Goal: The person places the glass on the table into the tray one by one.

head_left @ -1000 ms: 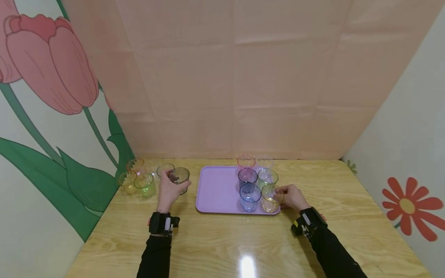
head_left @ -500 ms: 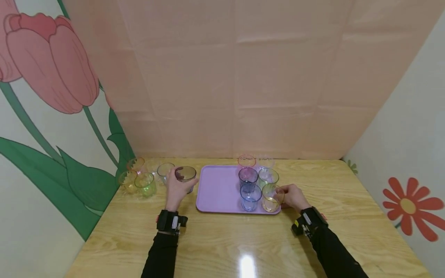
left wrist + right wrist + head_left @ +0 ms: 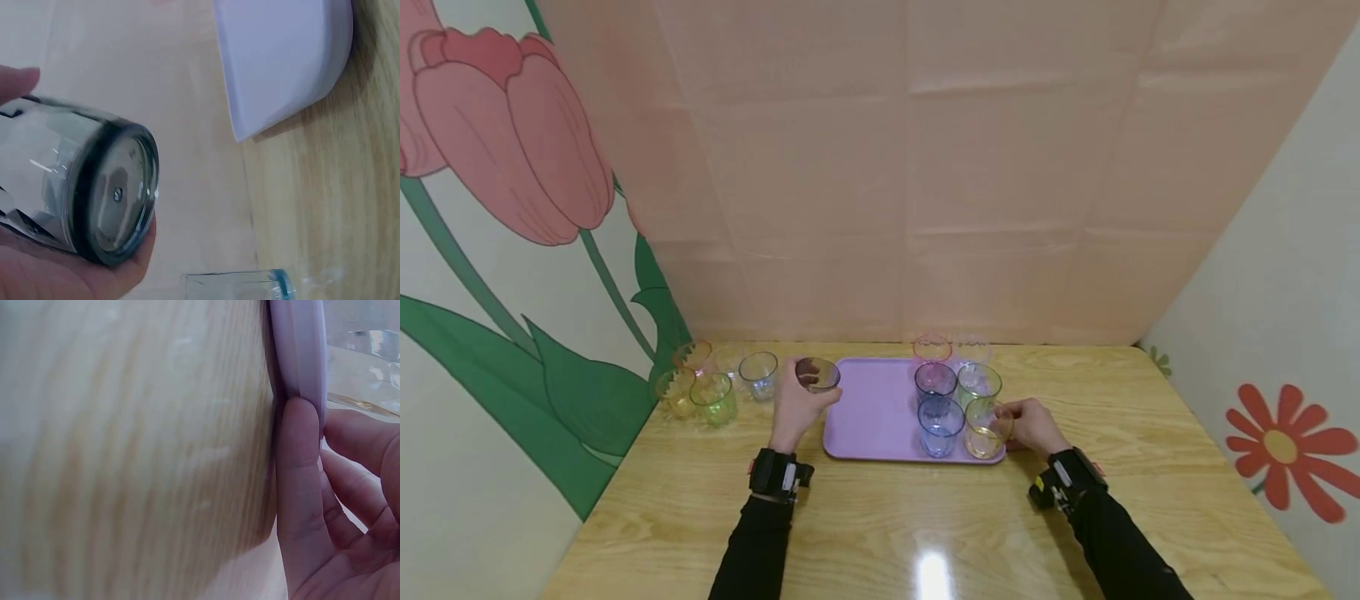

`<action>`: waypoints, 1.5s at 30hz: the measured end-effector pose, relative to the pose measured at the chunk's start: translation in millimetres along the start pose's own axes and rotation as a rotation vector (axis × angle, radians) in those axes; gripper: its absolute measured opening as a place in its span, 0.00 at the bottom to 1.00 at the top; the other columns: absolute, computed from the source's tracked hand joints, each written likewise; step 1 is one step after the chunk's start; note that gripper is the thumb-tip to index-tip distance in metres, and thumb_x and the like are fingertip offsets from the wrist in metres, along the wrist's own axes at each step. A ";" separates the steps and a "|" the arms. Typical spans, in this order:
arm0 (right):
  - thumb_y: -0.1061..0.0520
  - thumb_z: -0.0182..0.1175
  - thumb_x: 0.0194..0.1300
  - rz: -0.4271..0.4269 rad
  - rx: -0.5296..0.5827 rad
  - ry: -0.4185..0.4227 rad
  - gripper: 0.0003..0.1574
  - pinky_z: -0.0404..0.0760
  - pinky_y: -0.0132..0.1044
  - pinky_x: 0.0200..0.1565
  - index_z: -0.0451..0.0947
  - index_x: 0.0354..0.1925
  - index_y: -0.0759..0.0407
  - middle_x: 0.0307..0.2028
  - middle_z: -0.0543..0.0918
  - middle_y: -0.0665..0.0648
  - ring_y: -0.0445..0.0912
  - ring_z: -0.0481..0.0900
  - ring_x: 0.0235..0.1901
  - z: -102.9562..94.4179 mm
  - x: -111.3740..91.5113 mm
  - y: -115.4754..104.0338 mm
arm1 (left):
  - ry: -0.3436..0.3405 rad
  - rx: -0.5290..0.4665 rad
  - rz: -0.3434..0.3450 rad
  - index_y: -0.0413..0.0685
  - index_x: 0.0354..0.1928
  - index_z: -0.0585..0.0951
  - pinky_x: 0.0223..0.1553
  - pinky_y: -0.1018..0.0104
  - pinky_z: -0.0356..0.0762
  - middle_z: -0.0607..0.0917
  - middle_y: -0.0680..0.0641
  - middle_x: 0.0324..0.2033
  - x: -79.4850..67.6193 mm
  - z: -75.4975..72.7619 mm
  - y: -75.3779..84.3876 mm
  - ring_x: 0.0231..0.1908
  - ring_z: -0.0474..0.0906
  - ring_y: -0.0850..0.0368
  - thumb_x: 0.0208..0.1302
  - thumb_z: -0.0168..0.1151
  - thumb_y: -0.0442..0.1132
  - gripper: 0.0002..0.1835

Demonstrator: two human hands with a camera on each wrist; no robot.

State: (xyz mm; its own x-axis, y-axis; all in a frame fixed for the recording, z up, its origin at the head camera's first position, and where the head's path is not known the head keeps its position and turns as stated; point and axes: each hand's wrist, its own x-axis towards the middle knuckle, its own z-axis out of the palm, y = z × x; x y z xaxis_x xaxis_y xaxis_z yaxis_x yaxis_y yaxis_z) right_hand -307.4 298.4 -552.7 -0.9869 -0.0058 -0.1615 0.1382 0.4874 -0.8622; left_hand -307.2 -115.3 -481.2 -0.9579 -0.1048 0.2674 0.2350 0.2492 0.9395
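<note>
In the head view my left hand point(image 3: 797, 408) grips a smoky grey drinking glass point(image 3: 817, 377) at the left edge of the lilac tray point(image 3: 868, 412). The left wrist view shows the bottom of this grey glass point(image 3: 119, 194), raised off the table. My right hand point(image 3: 1033, 423) pinches the tray's right rim near the front corner, beside a yellow glass point(image 3: 987, 442). In the right wrist view a fingertip lies along the outside of the tray wall point(image 3: 300, 350). A blue glass point(image 3: 940, 433), a purple glass point(image 3: 935, 383) and a green-rimmed glass point(image 3: 979, 383) share the tray's right half.
A red-rimmed glass point(image 3: 932, 347) and a pale pink glass point(image 3: 973, 350) stand at the tray's back. Left on the table are a light blue glass point(image 3: 760, 379), a green glass point(image 3: 715, 404), a yellow glass point(image 3: 677, 396) and an orange glass point(image 3: 694, 357).
My left hand has carried the grey glass to the right, from beside the light blue glass to the tray's left edge. The right hand has stayed at the tray.
</note>
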 end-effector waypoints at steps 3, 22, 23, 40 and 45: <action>0.63 0.69 0.62 -0.009 0.002 0.002 0.21 0.87 0.43 0.31 0.81 0.50 0.75 0.40 0.83 0.62 0.46 0.83 0.30 0.4 0.2 -2.2 | 0.000 0.024 0.006 0.36 0.62 0.70 0.48 0.54 0.78 0.80 0.36 0.51 2.1 3.3 1.8 0.51 0.79 0.38 0.47 0.79 0.33 0.40; 0.66 0.65 0.64 -0.038 0.042 -0.024 0.22 0.88 0.45 0.33 0.78 0.53 0.80 0.42 0.82 0.68 0.47 0.84 0.31 0.2 -2.3 -3.3 | -0.076 -0.064 0.093 0.39 0.64 0.70 0.50 0.53 0.82 0.84 0.35 0.49 18.8 40.9 10.3 0.50 0.82 0.41 0.49 0.80 0.38 0.40; 0.66 0.66 0.64 -0.031 0.034 -0.022 0.23 0.88 0.45 0.33 0.78 0.54 0.80 0.43 0.83 0.68 0.47 0.84 0.31 0.0 -2.6 -3.3 | -0.079 -0.059 0.089 0.40 0.63 0.70 0.49 0.55 0.83 0.84 0.36 0.49 20.5 44.4 10.0 0.50 0.82 0.42 0.49 0.80 0.38 0.40; 0.65 0.66 0.64 -0.032 0.029 -0.002 0.22 0.87 0.44 0.32 0.79 0.53 0.79 0.40 0.85 0.66 0.46 0.83 0.29 0.8 -6.7 -3.6 | -0.106 0.040 0.000 0.39 0.60 0.73 0.46 0.58 0.81 0.85 0.40 0.46 50.7 89.5 -3.6 0.44 0.82 0.50 0.46 0.81 0.42 0.39; 0.65 0.67 0.63 -0.031 0.010 0.004 0.23 0.87 0.44 0.31 0.79 0.53 0.79 0.42 0.85 0.67 0.46 0.84 0.30 1.0 -5.3 -4.4 | -0.117 0.033 -0.044 0.44 0.61 0.72 0.48 0.56 0.81 0.83 0.43 0.48 55.3 96.6 -1.3 0.48 0.81 0.48 0.47 0.81 0.44 0.39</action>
State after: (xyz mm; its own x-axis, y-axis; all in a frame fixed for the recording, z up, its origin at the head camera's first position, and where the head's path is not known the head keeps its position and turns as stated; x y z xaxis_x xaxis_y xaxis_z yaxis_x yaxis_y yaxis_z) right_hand -302.7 295.5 -548.5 -0.9910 -0.0176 -0.1324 0.1080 0.4784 -0.8715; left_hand -376.4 -28.4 -488.3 -0.9803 -0.0035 0.1976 0.1888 0.2788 0.9416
